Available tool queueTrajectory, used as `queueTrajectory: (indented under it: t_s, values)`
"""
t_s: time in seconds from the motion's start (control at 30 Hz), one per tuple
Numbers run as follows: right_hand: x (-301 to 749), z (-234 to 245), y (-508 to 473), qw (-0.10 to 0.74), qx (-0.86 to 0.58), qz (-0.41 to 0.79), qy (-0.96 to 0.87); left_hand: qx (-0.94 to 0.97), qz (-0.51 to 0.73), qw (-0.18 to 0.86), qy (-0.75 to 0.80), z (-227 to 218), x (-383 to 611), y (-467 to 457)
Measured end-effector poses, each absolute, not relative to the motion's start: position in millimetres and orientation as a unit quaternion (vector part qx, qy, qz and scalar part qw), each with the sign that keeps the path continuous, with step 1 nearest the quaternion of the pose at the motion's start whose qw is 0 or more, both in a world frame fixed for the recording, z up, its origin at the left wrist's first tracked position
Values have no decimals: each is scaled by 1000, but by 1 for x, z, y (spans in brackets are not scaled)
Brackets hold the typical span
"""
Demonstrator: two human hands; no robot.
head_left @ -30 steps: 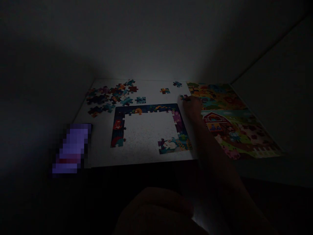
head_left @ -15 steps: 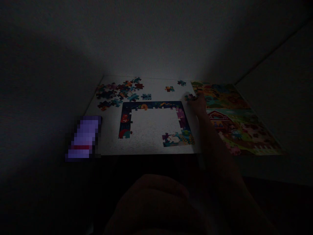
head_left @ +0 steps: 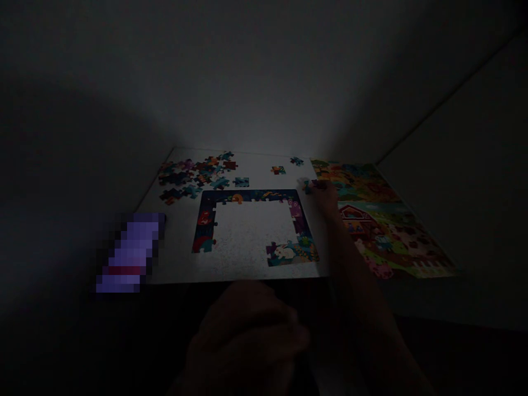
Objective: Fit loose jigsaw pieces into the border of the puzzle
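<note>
The scene is very dark. A half-built jigsaw frame [head_left: 251, 223] with a dark blue border lies on a white board [head_left: 247, 258]. My right hand [head_left: 324, 195] reaches out to the frame's top right corner, its fingers closed on a puzzle piece [head_left: 308, 185]. My left hand [head_left: 247, 335] rests low in the foreground in deep shadow; its fingers look curled, and whether they hold anything is hidden. A heap of loose pieces [head_left: 196, 173] lies at the board's far left.
A finished farm picture puzzle [head_left: 375, 220] lies to the right of the board. Two single pieces [head_left: 278, 170] [head_left: 296, 161] lie near the far edge. A blurred purple object [head_left: 130, 253] sits at the board's left. Dark walls close in behind and right.
The camera view shifted, dropping the board lower in the picture. My right hand stays at the frame's top right corner with the piece, moved slightly toward the frame.
</note>
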State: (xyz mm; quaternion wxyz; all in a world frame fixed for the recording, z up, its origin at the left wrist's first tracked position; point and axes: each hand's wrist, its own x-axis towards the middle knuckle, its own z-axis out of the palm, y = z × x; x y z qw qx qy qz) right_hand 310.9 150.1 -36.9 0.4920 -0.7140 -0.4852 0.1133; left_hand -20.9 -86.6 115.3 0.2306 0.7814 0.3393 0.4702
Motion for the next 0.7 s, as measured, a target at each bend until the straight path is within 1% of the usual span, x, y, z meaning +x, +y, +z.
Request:
queueTrajectory:
  t_s: [0.07,0.1,0.23,0.33,0.47,0.7]
  values:
    - [309,-32,147,512,-705,144,-469,774,494,218,332,104,-20,-73]
    - [308,-30,146,518,-701,160,-464,764,493,212,358,93,-21,-67]
    - [303,-19,143,534,-685,204,-452,765,450,189,421,38,-29,-39]
    - [294,-9,137,557,-654,255,-444,786,419,160,426,10,-34,-21]
    - [281,4,126,539,-617,335,-465,794,394,125,446,-5,-35,-12]
    - [266,12,118,483,-570,422,-514,811,368,75,448,-13,-31,-14]
